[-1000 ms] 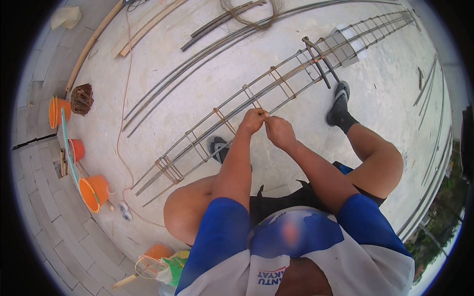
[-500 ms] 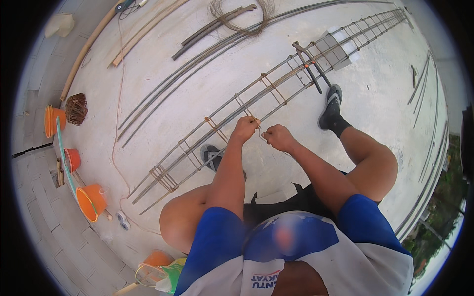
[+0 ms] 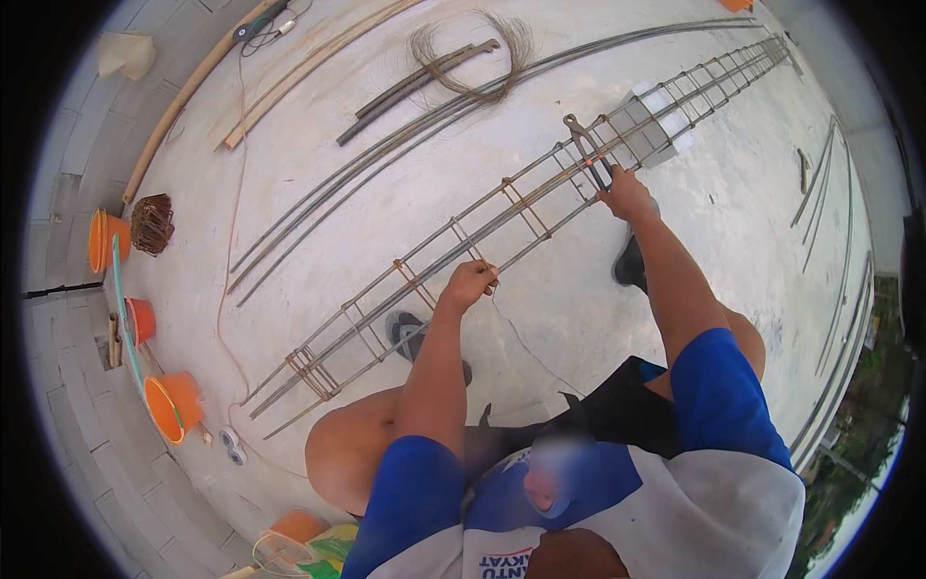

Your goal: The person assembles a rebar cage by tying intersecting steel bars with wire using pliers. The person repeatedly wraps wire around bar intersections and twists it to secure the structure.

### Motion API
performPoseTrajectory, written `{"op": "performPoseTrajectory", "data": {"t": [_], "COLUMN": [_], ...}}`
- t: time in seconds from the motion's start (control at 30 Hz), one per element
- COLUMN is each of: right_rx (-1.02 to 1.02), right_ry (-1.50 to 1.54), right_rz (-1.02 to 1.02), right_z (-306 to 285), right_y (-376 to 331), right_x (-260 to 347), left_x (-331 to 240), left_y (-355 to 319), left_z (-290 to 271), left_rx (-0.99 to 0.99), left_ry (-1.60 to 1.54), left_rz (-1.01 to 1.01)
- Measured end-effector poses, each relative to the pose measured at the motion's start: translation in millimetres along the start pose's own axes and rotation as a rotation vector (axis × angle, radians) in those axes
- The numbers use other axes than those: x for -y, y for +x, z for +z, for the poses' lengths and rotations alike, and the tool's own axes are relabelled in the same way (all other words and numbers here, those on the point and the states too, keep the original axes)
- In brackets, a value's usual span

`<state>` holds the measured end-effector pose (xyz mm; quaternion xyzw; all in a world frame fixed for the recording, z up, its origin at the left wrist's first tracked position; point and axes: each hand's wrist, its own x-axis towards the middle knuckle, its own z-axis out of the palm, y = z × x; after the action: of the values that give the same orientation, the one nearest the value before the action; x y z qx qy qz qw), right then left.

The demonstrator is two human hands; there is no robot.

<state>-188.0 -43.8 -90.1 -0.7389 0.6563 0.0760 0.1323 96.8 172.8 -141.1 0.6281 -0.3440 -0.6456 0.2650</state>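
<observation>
A long rebar cage (image 3: pixel 453 249) of bars and square stirrups lies diagonally before me. My left hand (image 3: pixel 471 286) is closed in a pinch at the cage's near bar, holding a thin tie wire (image 3: pixel 521 340). The wire's tail curves down from the fingers toward my lap. Farther right along the cage, my right hand (image 3: pixel 629 196) is wrapped round the handles of the pincers (image 3: pixel 585 143), dark with orange marks. Their head rests across the cage's far bar. The palm hides the handle ends.
A light block (image 3: pixel 658 124) props the cage's far part. Beyond it lie loose rebars (image 3: pixel 386 130), a wire coil (image 3: pixel 516 77) and timber strips (image 3: pixel 289 87). Orange buckets (image 3: pixel 176 407) and a bundle of rusty stirrups (image 3: pixel 152 224) stand by the left block wall. My feet flank the cage.
My right hand has left the wire beside my left hand and moved right and away, taking hold of the pincers. The left hand has shifted slightly nearer, still pinching the wire.
</observation>
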Motion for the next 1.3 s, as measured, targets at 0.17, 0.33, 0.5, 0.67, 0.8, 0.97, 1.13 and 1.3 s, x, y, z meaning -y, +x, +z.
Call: {"op": "performPoseTrajectory", "data": {"t": [0.17, 0.33, 0.5, 0.67, 0.8, 0.97, 1.13, 1.3], "right_rx": [0.316, 0.587, 0.702, 0.760, 0.772, 0.461, 0.508, 0.452], "right_ry": [-0.029, 1.077, 1.320, 0.861, 0.688, 0.293, -0.026, -0.194], "right_rz": [0.068, 0.211, 0.427, 0.121, 0.058, -0.261, -0.231, -0.201], "right_z": [-33.3, -21.7, -2.4, 27.1, 17.8, 20.0, 6.6, 2.1], "right_y": [1.1, -76.4, -174.4, -216.9, -229.6, -231.4, -233.9, -243.9], "right_x": [19.9, 16.4, 57.3, 60.3, 75.0, 76.2, 95.9, 110.6], "left_x": [-0.8, -7.2, 3.9, 7.0, 13.6, 27.7, 33.3, 30.3], "left_y": [4.6, 3.6, 8.3, 14.5, 20.6, 34.8, 37.4, 35.9], "left_z": [-4.5, -5.2, -1.6, 5.4, 6.2, 8.8, 9.3, 9.8], "left_rx": [0.033, 0.030, -0.012, -0.044, -0.037, -0.049, -0.052, -0.076], "left_ry": [0.048, -0.010, -0.009, 0.029, -0.014, 0.012, 0.060, 0.111], "left_rz": [-0.097, -0.175, -0.085, -0.013, 0.005, 0.036, 0.073, 0.075]}}
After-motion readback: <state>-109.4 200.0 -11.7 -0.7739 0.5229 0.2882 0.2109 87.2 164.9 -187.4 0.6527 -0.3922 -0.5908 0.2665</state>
